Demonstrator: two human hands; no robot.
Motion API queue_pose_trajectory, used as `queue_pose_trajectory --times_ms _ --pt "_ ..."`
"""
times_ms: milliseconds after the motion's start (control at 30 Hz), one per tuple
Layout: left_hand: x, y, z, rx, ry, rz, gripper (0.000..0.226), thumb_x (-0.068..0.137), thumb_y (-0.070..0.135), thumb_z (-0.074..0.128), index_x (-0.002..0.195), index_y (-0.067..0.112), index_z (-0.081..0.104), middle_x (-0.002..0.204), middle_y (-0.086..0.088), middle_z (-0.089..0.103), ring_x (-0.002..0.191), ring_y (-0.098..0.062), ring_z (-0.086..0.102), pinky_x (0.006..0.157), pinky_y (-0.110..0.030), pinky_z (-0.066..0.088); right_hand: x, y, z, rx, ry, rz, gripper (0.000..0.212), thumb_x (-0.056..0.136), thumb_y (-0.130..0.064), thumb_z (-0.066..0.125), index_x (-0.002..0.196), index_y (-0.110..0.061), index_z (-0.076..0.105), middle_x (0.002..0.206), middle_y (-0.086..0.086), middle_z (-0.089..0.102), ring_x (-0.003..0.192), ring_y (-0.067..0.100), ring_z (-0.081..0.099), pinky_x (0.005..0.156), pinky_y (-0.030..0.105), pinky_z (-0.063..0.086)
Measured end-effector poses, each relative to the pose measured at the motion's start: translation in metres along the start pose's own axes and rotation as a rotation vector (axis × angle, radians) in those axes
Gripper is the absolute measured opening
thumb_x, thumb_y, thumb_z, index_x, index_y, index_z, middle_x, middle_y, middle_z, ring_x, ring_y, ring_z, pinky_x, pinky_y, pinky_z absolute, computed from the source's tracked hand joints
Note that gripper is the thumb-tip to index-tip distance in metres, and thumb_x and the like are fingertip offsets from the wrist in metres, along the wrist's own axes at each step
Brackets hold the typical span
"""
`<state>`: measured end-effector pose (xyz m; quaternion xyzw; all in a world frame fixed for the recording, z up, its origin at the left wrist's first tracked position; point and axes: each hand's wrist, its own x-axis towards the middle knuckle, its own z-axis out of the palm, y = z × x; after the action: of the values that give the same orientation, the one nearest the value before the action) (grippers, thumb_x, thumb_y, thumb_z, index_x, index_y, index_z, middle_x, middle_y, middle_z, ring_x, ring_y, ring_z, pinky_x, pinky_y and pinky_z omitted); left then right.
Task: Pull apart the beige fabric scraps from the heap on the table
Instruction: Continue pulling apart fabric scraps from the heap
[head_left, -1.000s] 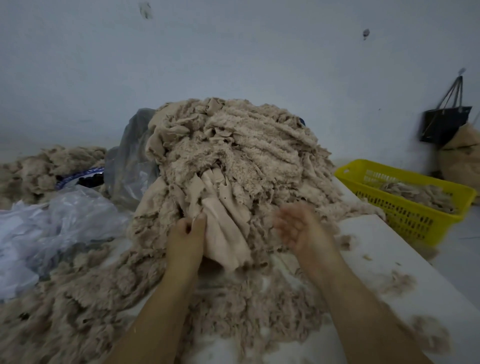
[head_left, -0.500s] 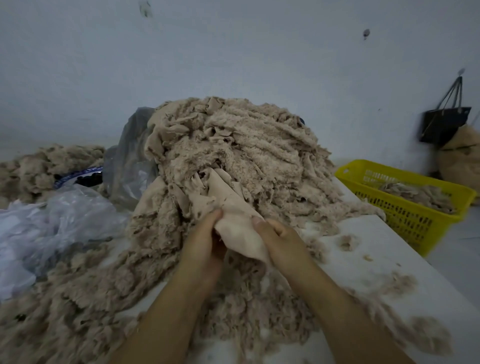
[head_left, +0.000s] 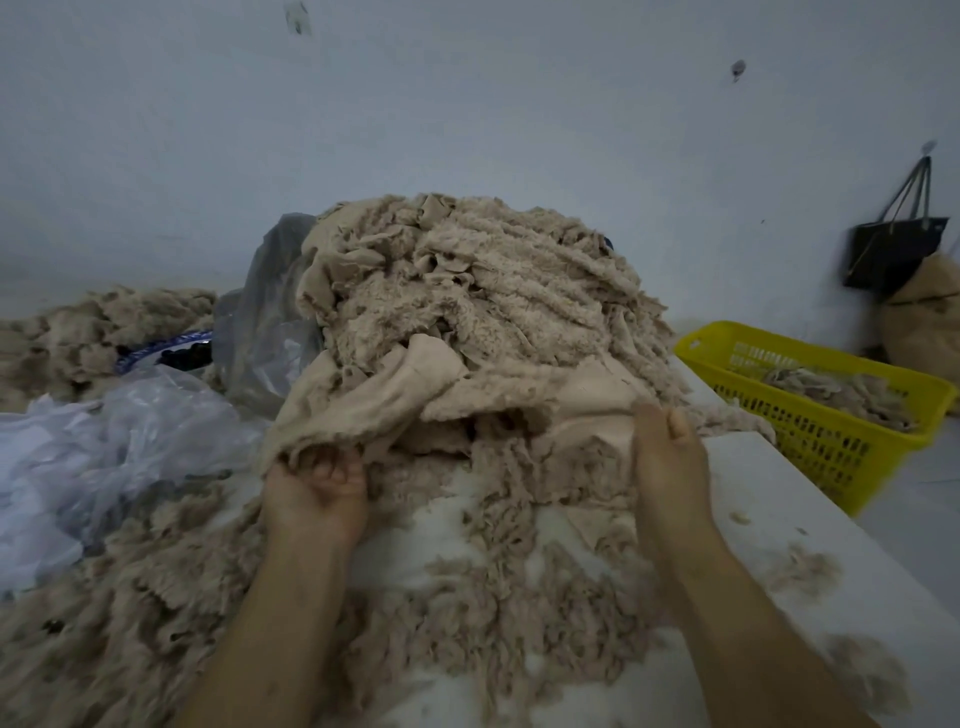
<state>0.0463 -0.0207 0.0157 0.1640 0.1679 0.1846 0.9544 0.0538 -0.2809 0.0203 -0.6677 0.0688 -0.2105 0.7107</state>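
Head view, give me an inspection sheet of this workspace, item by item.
Surface: white table, strewn with beige fluff.
Job's things: heap of beige scraps piled high; a smooth fabric piece spread across its front.
Clutter: clear plastic bags at left.
Hands: left hand and right hand each grip the fabric piece's edge.
Cables: nothing seen.
Surroundings: yellow basket holding scraps at right; black bag hanging on the wall.

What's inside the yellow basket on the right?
A small pile of beige fluffy scraps lies in the yellow basket. Its floor under them is covered, and the near wall hides the lower inside.
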Motion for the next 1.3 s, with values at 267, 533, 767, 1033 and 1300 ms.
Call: queue_pose_trajectory --times_ms 267,533,767,1033,1300 --pt "-0.041 -0.053 0.011 1.131 -0.486 -0.28 0.073 0.063 0.079 0.06 0.106 0.022 0.076 0.102 -0.006 0.076 0.093 -0.017 0.073 0.072 -0.03 0.058 -0.028 0.012 0.03 -0.155 -0.553 -0.195 0.025 0.095 -0.029 0.059 0.078 -0.043 0.05 0.064 -0.02 0.051 0.055 -0.002 0.044 0.051 0.013 0.038" --pt "-0.033 -0.05 0.013 0.967 -0.282 -0.005 0.029 0.094 0.037 0.065 0.099 0.011 0.076 0.093 -0.008 0.078 0.089 -0.022 0.075 0.079 -0.034 0.059 -0.038 0.01 0.036 -0.391 -0.802 -0.252 0.013 0.095 -0.041 0.062 0.084 -0.037 0.056 0.074 -0.02 0.059 0.063 -0.005 0.052 0.055 0.01 0.038" --pt "-0.039 -0.048 0.017 0.821 -0.38 -0.077 0.05 0.087 0.059 0.054 0.107 0.018 0.073 0.104 -0.007 0.077 0.1 -0.023 0.073 0.087 -0.04 0.057 -0.031 0.016 0.029 -0.016 -0.754 0.175 0.053 0.09 -0.075 0.043 0.111 -0.035 0.072 0.113 -0.014 0.072 0.104 0.006 0.067 0.092 0.032 0.051" --pt "-0.045 -0.068 0.002 1.245 -0.456 0.203 0.052 0.082 0.078 0.045 0.068 0.037 0.074 0.065 0.019 0.069 0.062 0.006 0.063 0.062 -0.011 0.051 -0.024 0.017 0.038 -0.144 -0.437 0.061 0.032 0.099 -0.043 0.052 0.079 -0.022 0.065 0.065 -0.015 0.068 0.064 0.005 0.064 0.055 0.013 0.046" --pt "-0.051 -0.068 0.009 1.124 -0.39 0.137 0.049 0.09 0.065 0.047 0.067 0.029 0.071 0.065 0.017 0.072 0.062 0.005 0.067 0.049 -0.008 0.046 -0.024 0.012 0.039 0.175 -0.339 0.282 0.026 0.103 -0.04 0.046 0.102 -0.028 0.068 0.107 0.0 0.073 0.103 0.021 0.068 0.097 0.048 0.053"
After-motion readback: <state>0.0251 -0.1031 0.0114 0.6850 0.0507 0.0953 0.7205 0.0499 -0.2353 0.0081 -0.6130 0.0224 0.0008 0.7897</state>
